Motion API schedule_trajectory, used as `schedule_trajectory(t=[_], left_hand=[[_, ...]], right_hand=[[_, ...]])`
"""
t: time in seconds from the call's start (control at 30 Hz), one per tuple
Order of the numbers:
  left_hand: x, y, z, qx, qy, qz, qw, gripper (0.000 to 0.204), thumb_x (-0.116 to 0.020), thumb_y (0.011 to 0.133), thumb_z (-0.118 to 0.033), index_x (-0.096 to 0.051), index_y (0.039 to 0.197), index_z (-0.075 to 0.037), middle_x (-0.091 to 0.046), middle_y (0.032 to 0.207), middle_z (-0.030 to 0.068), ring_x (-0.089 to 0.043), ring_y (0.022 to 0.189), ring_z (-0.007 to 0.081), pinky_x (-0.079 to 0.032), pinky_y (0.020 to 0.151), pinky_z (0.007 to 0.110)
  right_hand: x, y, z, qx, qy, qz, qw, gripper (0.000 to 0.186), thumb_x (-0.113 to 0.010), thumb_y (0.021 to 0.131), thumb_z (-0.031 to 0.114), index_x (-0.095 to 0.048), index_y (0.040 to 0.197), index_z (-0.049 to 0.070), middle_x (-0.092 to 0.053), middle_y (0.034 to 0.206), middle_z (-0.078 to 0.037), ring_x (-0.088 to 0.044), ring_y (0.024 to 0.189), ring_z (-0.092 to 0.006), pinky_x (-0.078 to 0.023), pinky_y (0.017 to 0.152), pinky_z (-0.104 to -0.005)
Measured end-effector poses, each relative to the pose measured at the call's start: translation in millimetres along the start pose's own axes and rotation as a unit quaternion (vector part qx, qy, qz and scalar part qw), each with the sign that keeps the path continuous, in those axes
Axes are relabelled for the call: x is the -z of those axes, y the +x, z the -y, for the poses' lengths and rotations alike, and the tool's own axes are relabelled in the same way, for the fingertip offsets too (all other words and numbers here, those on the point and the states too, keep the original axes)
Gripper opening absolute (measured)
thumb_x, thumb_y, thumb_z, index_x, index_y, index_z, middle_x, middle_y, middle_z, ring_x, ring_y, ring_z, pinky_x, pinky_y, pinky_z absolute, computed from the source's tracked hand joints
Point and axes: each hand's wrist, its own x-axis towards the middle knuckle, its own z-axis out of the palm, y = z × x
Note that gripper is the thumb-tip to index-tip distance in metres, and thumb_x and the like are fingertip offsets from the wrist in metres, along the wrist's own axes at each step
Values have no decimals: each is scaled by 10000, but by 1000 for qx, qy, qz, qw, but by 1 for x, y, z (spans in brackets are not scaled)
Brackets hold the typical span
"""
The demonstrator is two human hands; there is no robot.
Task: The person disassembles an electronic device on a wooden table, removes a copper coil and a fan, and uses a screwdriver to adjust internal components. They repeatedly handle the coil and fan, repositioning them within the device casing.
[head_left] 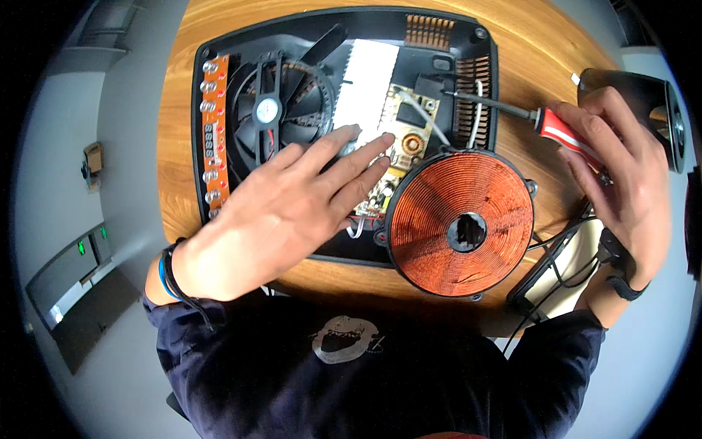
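Note:
A black plastic induction cooker housing (409, 22) lies opened in front of me. My left hand (285, 190) lies flat over its middle, fingers spread across the edge of a circuit board (406, 157) and a silver finned heat sink (369, 77). The parts under the palm are hidden. In my right hand (621, 157) is a screwdriver with a red and white handle (559, 132). Its shaft points left, the tip over the vent slots at the housing's right side. A round copper coil (424, 227) sits across the near right edge, joined by pale sleeved wires (477, 121).
A black fan (267, 110) and an orange button board (212, 132) fill the housing's left part. Beyond my right hand stands a black round object (665, 110). Dark cables (559, 252) run beside the coil, at the right of the wooden table (175, 146).

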Motion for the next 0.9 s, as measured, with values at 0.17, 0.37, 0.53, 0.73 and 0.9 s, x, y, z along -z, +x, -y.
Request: schedule_trajectory(t=[0.17, 0.37, 0.53, 0.73, 0.9], left_hand=[[1, -22, 6, 10, -33, 10, 999, 816, -872, 940, -244, -623, 1708, -125, -512, 1857, 113, -568, 1641, 339, -522, 1291, 469], [1, -35, 3, -10, 5, -3, 1000, 742, -876, 932, -239, -683, 1637, -115, -607, 1777, 107, -599, 1615, 343, -531, 1292, 491], [6, -27, -9, -32, -1, -86, 996, 672, -876, 935, -189, -705, 1578, -97, -619, 1741, 122, -609, 1584, 362, -554, 1240, 480], [5, 3, -30, -145, 39, -143, 978, 640, -775, 988, -163, -640, 1597, -17, -586, 1698, 239, -598, 1563, 403, -505, 1280, 445], [15, 29, -38, -185, -6, -86, 979, 943, -961, 856, -436, -591, 1647, -81, -524, 1772, 186, -478, 1678, 423, -443, 1371, 509]], right_hand=[[4, -7, -2, -16, 8, -1, 1000, 393, -812, 1043, 68, -778, 1428, -7, -684, 1278, -192, -774, 1063, -377, -640, 886, -484], [6, -10, 1, -36, 7, 9, 999, 380, -799, 1064, 71, -772, 1436, 0, -687, 1298, -194, -775, 1059, -388, -643, 915, -485], [4, -14, 7, -65, 23, -21, 997, 359, -817, 1038, 75, -766, 1379, -24, -680, 1267, -198, -744, 1051, -439, -616, 927, -499], [4, -31, 3, -107, 51, -24, 993, 314, -794, 1064, 95, -739, 1359, 1, -669, 1194, -184, -737, 1021, -423, -615, 899, -461], [-7, -60, 0, -161, 73, -17, 984, 275, -788, 1069, 123, -710, 1309, 15, -711, 1173, -185, -751, 1012, -428, -612, 886, -470]])
